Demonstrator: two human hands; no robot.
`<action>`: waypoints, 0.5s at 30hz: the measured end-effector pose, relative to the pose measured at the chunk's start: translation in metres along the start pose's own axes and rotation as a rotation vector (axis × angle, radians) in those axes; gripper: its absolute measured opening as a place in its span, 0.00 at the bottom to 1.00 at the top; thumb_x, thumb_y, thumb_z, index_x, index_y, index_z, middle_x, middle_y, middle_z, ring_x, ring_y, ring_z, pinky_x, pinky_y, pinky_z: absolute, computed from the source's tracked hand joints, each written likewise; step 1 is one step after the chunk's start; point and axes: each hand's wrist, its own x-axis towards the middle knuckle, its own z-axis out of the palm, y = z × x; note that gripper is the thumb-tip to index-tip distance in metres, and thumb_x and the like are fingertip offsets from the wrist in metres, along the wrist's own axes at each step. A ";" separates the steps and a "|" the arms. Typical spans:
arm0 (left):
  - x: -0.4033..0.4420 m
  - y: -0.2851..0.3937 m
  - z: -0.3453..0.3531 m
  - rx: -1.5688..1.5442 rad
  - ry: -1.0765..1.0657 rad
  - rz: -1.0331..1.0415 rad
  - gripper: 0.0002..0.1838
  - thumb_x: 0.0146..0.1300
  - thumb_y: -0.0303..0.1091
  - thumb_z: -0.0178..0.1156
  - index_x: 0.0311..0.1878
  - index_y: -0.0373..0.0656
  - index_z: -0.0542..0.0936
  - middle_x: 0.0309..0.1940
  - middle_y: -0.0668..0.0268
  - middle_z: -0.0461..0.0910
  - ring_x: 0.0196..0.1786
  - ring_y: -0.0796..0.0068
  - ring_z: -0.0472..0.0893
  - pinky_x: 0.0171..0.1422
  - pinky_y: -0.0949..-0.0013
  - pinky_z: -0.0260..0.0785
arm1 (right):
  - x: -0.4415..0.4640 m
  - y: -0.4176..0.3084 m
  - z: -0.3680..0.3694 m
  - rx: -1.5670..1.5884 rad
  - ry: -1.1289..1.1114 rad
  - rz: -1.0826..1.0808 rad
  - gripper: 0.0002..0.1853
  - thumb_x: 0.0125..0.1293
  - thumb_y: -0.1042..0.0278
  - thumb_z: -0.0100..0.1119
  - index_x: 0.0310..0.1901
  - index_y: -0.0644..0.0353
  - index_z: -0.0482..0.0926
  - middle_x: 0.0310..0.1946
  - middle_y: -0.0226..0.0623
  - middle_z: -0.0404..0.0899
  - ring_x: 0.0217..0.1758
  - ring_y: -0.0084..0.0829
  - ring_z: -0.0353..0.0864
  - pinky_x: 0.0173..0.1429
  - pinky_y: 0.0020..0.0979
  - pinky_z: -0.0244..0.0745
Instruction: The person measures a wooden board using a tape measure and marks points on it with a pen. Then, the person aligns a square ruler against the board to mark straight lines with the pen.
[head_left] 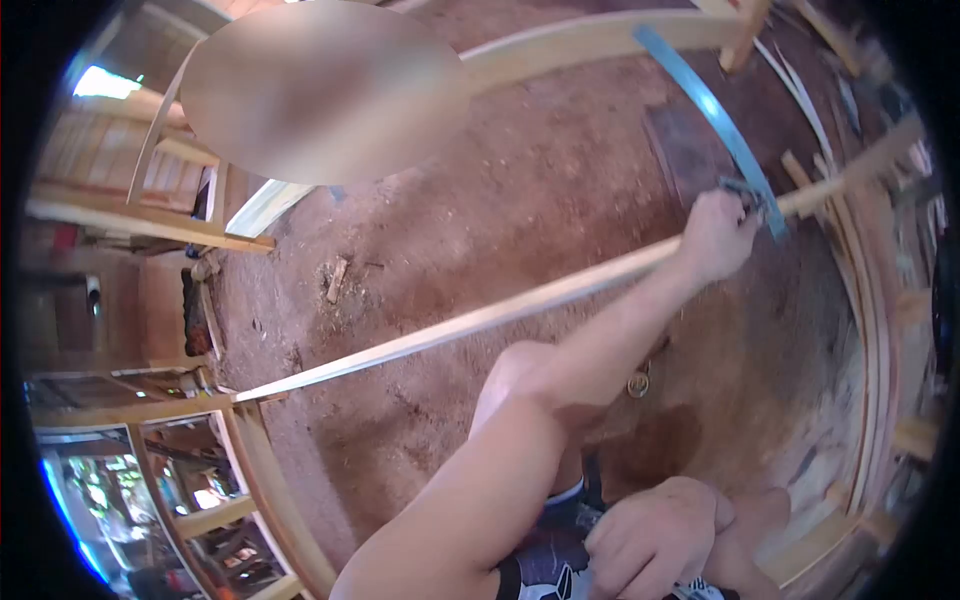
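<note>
My left hand (719, 237) is closed around a small dark metal tool (744, 189), partly hidden by the fingers. It is at the far right part of a long thin wooden batten (470, 318), which slants across the view. Right beside the hand, a shiny blue flat strip (708, 105) crosses the batten. Whether the tool touches the strip, I cannot tell. My right hand (655, 540) rests low over my dark patterned shorts (545, 550), its fingers curled. A bit of metal (690, 589) shows under it, too little to name.
Reddish bare earth (420, 240) lies below. Wooden framing (262, 490) stands at the left, with a beam (150, 220) above it. Long strips of wood (868, 380) run down the right side. A small round object (638, 384) lies near my knee. The top left is blurred out.
</note>
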 end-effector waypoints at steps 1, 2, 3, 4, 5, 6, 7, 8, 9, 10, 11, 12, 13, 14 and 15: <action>0.000 0.003 -0.007 0.006 0.036 0.019 0.11 0.62 0.32 0.66 0.35 0.30 0.83 0.31 0.41 0.81 0.36 0.44 0.84 0.41 0.54 0.76 | 0.009 -0.003 -0.008 0.087 -0.192 0.130 0.23 0.77 0.53 0.49 0.34 0.65 0.84 0.36 0.50 0.83 0.24 0.39 0.80 0.26 0.37 0.68; -0.002 0.006 -0.016 -0.057 0.014 -0.038 0.12 0.62 0.32 0.65 0.35 0.29 0.83 0.31 0.41 0.81 0.37 0.43 0.84 0.43 0.53 0.76 | 0.020 -0.001 -0.013 0.033 -0.092 0.074 0.25 0.76 0.50 0.51 0.34 0.66 0.84 0.37 0.50 0.83 0.25 0.37 0.81 0.26 0.36 0.70; 0.000 0.007 -0.028 -0.117 -0.008 -0.099 0.12 0.63 0.32 0.64 0.35 0.29 0.83 0.32 0.41 0.81 0.39 0.41 0.83 0.45 0.52 0.76 | 0.027 -0.001 -0.015 0.053 -0.121 0.084 0.25 0.76 0.50 0.51 0.34 0.66 0.84 0.37 0.50 0.83 0.25 0.37 0.81 0.26 0.36 0.70; 0.003 0.007 -0.038 -0.110 0.028 -0.104 0.12 0.63 0.32 0.64 0.35 0.29 0.83 0.32 0.41 0.81 0.39 0.41 0.83 0.45 0.52 0.76 | 0.031 -0.004 -0.013 -0.022 0.187 0.195 0.17 0.65 0.54 0.67 0.33 0.63 0.85 0.33 0.45 0.84 0.23 0.34 0.78 0.25 0.34 0.67; 0.003 0.007 -0.045 -0.104 0.045 -0.082 0.11 0.62 0.32 0.64 0.34 0.29 0.83 0.33 0.41 0.82 0.41 0.41 0.83 0.48 0.49 0.76 | 0.040 -0.002 -0.010 -0.096 0.500 0.313 0.17 0.53 0.59 0.82 0.33 0.61 0.85 0.29 0.39 0.84 0.21 0.30 0.75 0.24 0.33 0.64; 0.000 0.005 -0.049 -0.101 0.059 -0.069 0.11 0.61 0.32 0.64 0.33 0.30 0.84 0.34 0.41 0.82 0.43 0.40 0.83 0.51 0.47 0.75 | 0.051 0.005 -0.009 -0.190 0.552 0.306 0.18 0.53 0.57 0.83 0.33 0.58 0.82 0.30 0.35 0.80 0.23 0.28 0.73 0.27 0.31 0.63; 0.000 0.003 -0.054 -0.128 0.105 -0.050 0.11 0.61 0.32 0.65 0.33 0.31 0.84 0.33 0.40 0.82 0.42 0.40 0.83 0.50 0.47 0.75 | 0.068 0.021 -0.011 -0.246 0.559 0.272 0.20 0.53 0.55 0.83 0.33 0.55 0.79 0.30 0.32 0.76 0.25 0.26 0.70 0.30 0.29 0.62; -0.003 0.002 -0.059 -0.111 0.116 -0.046 0.12 0.61 0.33 0.65 0.33 0.31 0.84 0.33 0.41 0.82 0.42 0.40 0.83 0.50 0.48 0.76 | 0.086 0.037 -0.012 -0.301 0.567 0.239 0.21 0.52 0.53 0.83 0.33 0.52 0.76 0.30 0.28 0.71 0.26 0.25 0.67 0.34 0.28 0.61; -0.001 0.001 -0.065 -0.088 0.131 -0.032 0.12 0.61 0.34 0.64 0.33 0.31 0.84 0.33 0.41 0.82 0.41 0.40 0.83 0.50 0.50 0.76 | 0.101 0.057 -0.011 -0.293 0.534 0.216 0.23 0.52 0.52 0.83 0.34 0.50 0.75 0.30 0.27 0.68 0.26 0.24 0.65 0.35 0.28 0.61; -0.003 0.001 -0.071 -0.101 0.143 -0.066 0.12 0.60 0.34 0.65 0.32 0.32 0.84 0.33 0.42 0.82 0.41 0.41 0.83 0.49 0.50 0.76 | 0.116 0.077 -0.011 -0.283 0.500 0.194 0.24 0.52 0.51 0.83 0.34 0.49 0.73 0.30 0.25 0.66 0.27 0.23 0.64 0.37 0.27 0.60; -0.006 0.005 -0.076 -0.110 0.157 -0.093 0.12 0.59 0.35 0.67 0.32 0.32 0.84 0.32 0.42 0.82 0.41 0.41 0.83 0.49 0.51 0.76 | 0.127 0.096 -0.009 -0.257 0.423 0.184 0.23 0.53 0.52 0.83 0.34 0.48 0.72 0.30 0.25 0.64 0.27 0.23 0.63 0.38 0.28 0.59; -0.010 0.009 -0.082 -0.162 0.179 -0.144 0.13 0.57 0.36 0.68 0.31 0.32 0.84 0.32 0.43 0.82 0.41 0.41 0.83 0.48 0.52 0.77 | 0.138 0.113 -0.007 -0.230 0.345 0.169 0.23 0.54 0.54 0.82 0.35 0.47 0.72 0.31 0.24 0.63 0.28 0.23 0.62 0.39 0.29 0.59; -0.012 0.006 -0.079 -0.118 0.270 -0.141 0.12 0.56 0.36 0.69 0.30 0.33 0.85 0.31 0.43 0.83 0.40 0.40 0.83 0.48 0.52 0.77 | 0.146 0.130 -0.004 -0.198 0.272 0.153 0.22 0.55 0.55 0.82 0.35 0.47 0.71 0.31 0.23 0.62 0.29 0.23 0.61 0.40 0.30 0.58; -0.027 0.017 -0.097 -0.050 0.250 -0.156 0.12 0.56 0.35 0.69 0.30 0.34 0.85 0.32 0.44 0.83 0.40 0.41 0.83 0.48 0.52 0.77 | 0.152 0.144 0.000 -0.156 0.227 0.151 0.22 0.56 0.56 0.81 0.35 0.46 0.71 0.32 0.23 0.61 0.29 0.23 0.60 0.40 0.30 0.58; -0.040 0.026 -0.116 -0.020 0.252 -0.158 0.11 0.56 0.35 0.69 0.29 0.34 0.85 0.32 0.43 0.83 0.40 0.41 0.83 0.48 0.52 0.77 | 0.158 0.159 0.004 -0.115 0.183 0.150 0.22 0.56 0.57 0.81 0.36 0.46 0.71 0.32 0.23 0.61 0.30 0.23 0.60 0.41 0.31 0.58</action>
